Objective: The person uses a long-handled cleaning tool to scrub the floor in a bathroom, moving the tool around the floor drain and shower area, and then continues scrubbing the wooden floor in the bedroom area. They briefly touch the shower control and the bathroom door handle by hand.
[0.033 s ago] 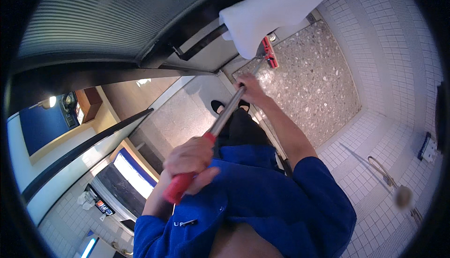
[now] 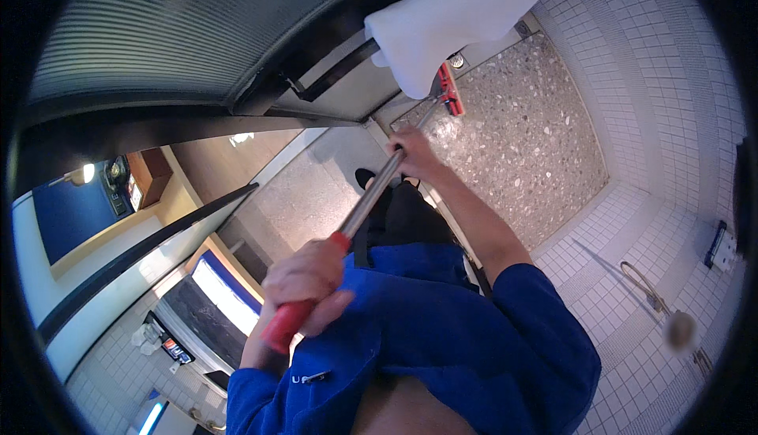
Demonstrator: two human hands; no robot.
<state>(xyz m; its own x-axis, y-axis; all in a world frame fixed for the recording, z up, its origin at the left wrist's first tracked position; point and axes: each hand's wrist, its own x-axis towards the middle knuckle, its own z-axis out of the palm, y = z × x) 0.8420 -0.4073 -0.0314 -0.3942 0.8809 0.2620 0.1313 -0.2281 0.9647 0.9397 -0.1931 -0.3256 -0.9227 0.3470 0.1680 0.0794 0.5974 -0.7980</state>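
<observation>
I hold a mop with a silver pole (image 2: 371,204), a red grip and a narrow red head. Around the red grip (image 2: 290,320), near its upper end, my left hand (image 2: 304,281) is closed. My right hand (image 2: 416,153) is wrapped round the pole further down. The mop head (image 2: 450,91) rests on the speckled stone floor (image 2: 529,135), close to a round drain (image 2: 456,61). A white towel (image 2: 466,20) hangs just beside the head and hides part of its far end.
The towel hangs on a dark bar (image 2: 339,72) on a black-framed ribbed glass panel (image 2: 174,32). White tiled walls (image 2: 632,40) border the stone floor. A hand shower (image 2: 680,331) with a hose hangs at the right. My shoes (image 2: 365,178) stand on a paler floor strip beside it.
Both hands have shifted slightly to the left with the mop, the left hand also a little downward in the view. The mop head has slid slightly left. Both grips stay closed.
</observation>
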